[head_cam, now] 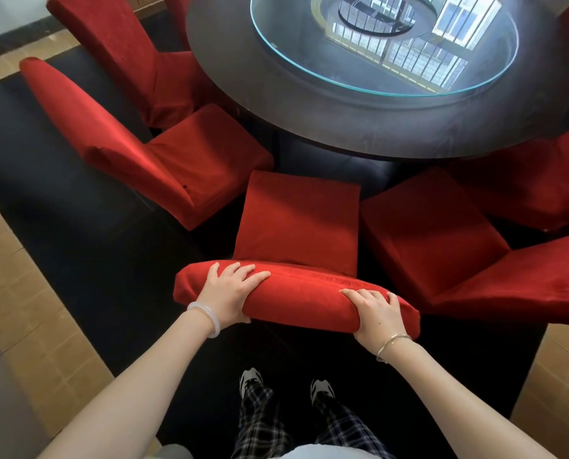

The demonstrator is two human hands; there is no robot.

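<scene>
Surroundings, largest first. Black floor strip (77, 226) runs under the furniture, with tan tiles (18, 309) at the lower left and lower right. Round dark table (309, 104) fills the upper centre and right. The glass turntable (309, 61) on it reflects window bars.

Red-covered chairs ring the table: far chair (120, 44) at upper left, left chair (127, 154) below it, right chair (442, 240) at right centre. Middle chair (296, 220) stands at lower centre, seat pointing at the table, front edge near the rim. The left and right chairs' seats sit just beside it and crowd both sides.

Hands. Left hand (230, 293) holds the left part of the middle chair's backrest top, fingers curled over the padded edge toward the seat. Right hand (375, 314) holds the right part the same way. White bangle (207, 318) on the left wrist, thin bracelet (392, 342) on the right. Shoes (251, 379) stand behind the chair.

Hidden or unclear: both thumbs are out of sight, all chair legs are out of view, and the table base is lost in shadow. The top edge cuts off the turntable, and the right edge cuts off the red chairs there
</scene>
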